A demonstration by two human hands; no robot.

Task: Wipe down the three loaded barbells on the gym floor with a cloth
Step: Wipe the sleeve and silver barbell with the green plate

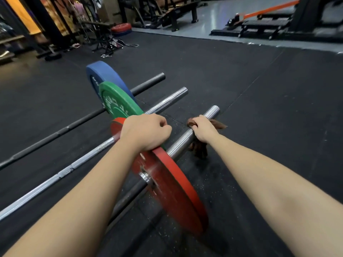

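Grips the red plate's (172,186) rim with the curled left hand (146,131). Clamps the brown cloth (220,124) round the nearest chrome sleeve (211,111) with the right hand (204,129), at 3 o'clock. Toward 11 o'clock on the black floor (259,108): green plate (117,101), blue plate (107,73).

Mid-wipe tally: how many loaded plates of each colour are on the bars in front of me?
red plate: 1
green plate: 1
blue plate: 1
Total: 3
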